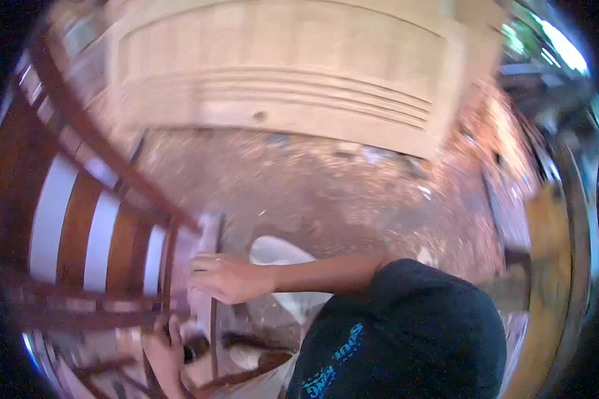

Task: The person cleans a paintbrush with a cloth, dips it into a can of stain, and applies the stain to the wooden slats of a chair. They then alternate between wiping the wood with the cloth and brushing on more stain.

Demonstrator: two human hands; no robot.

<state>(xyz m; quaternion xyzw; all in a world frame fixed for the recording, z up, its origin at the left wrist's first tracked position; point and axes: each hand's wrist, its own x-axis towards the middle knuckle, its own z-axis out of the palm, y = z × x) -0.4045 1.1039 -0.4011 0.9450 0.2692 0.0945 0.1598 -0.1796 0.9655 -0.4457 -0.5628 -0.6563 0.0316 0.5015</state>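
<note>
A reddish-brown wooden frame with slats (80, 226) stands at the left, pale strips showing between the slats. My right hand (226, 276) reaches across from a black sleeve, its fingers bent over a narrow wooden board (209, 243) at the frame's near end. Lower down, close to the frame's bottom rail, my left hand (165, 356) has its fingers curled. A dark rounded thing (196, 347) shows beside that hand; I cannot tell what the left fingers hold. Motion blurs both hands.
A large pale panelled wooden door (279, 66) lies ahead. The brown ground (326, 193) is strewn with shavings and scraps. A yellowish timber post (546, 266) stands at the right, with dark clutter behind it. Further wooden pieces (106, 372) lie at the lower left.
</note>
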